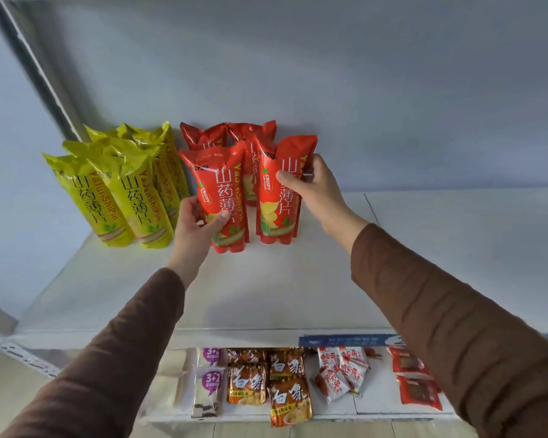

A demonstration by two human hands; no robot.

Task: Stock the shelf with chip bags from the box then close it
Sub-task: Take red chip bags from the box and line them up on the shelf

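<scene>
Two tall red chip bags stand upright at the front of a group on the white shelf (298, 279). My left hand (196, 222) grips the lower part of the left red bag (225, 188). My right hand (310, 181) holds the right red bag (274, 210) by its upper side. Two more red bags (253, 134) stand behind them against the back wall. To the left stands a cluster of several yellow chip bags (121, 188). The box is out of view.
The shelf surface extends to the right of the red bags. A lower shelf (377, 403) below holds several snack packets, orange noodle packs (285, 393) and red packets (418, 387). A metal upright (41, 67) runs at the upper left.
</scene>
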